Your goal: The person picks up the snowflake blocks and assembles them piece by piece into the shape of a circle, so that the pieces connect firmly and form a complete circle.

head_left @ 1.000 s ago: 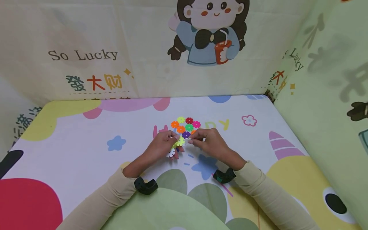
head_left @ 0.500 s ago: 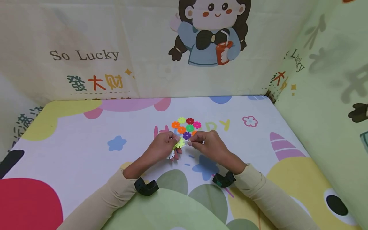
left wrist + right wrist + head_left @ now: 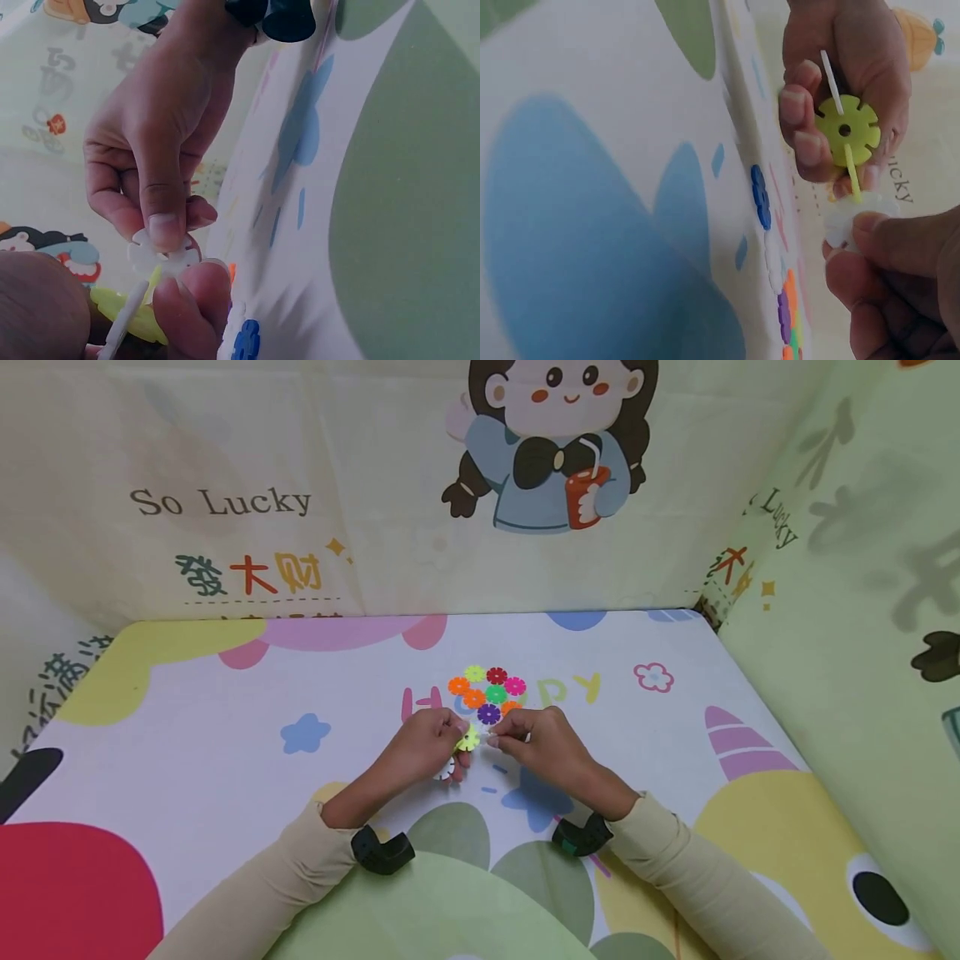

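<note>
My left hand [image 3: 423, 747] holds a small assembly of flat, notched plastic snowflake discs. Its yellow-green disc [image 3: 864, 129] faces the right wrist camera, with a white disc [image 3: 829, 79] standing edge-on in one slot. Another yellow disc [image 3: 853, 178] juts from it edge-on. Between thumb and forefinger, my right hand [image 3: 547, 742] pinches a white snowflake disc [image 3: 142, 255], which meets the edge of that jutting yellow disc. Both hands are close together over the table, just on the near side of the loose discs. Part of the assembly is hidden behind the left fingers.
Beyond my hands lies a cluster of loose snowflake discs, among them a purple disc [image 3: 489, 714], a green disc [image 3: 496, 694] and a red disc [image 3: 497, 676]. A blue disc [image 3: 760, 196] lies nearer, beside a white one. Printed cloth walls [image 3: 375, 527] rise behind and at the sides.
Both hands have drawn slightly nearer to the person, carrying the discs along. The right hand keeps its pinch on the white disc. The loose discs lie as before.
</note>
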{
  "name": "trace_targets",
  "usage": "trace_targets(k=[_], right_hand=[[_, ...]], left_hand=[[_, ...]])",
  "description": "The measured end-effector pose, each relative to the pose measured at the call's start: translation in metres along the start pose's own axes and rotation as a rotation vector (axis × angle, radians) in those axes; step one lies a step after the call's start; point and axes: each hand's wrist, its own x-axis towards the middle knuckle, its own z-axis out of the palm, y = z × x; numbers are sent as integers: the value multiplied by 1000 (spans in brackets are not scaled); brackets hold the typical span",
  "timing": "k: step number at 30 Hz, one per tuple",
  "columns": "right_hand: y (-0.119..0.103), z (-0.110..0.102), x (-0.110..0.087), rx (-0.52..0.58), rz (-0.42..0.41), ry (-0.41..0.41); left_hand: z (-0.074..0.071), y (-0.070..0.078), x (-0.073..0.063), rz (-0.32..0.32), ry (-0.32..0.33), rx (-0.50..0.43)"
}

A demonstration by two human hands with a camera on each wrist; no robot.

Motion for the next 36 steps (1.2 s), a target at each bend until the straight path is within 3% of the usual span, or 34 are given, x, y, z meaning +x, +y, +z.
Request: trace_targets(k=[5, 17, 24, 31, 36], right_hand=[[0, -3, -1, -4, -42, -36], [-1, 2, 1, -23, -31, 16], [-1, 2, 0, -30, -80, 8], [-2, 1, -1, -127, -191, 36], [-1, 1, -1, -81, -179, 47]], left_hand=[[0, -4, 0, -7, -33, -7], [3, -4, 1, -13, 4, -53], [4, -3, 1, -11, 19, -14], [5, 0, 0, 19, 28, 7], [4, -1, 1, 26, 20, -24]])
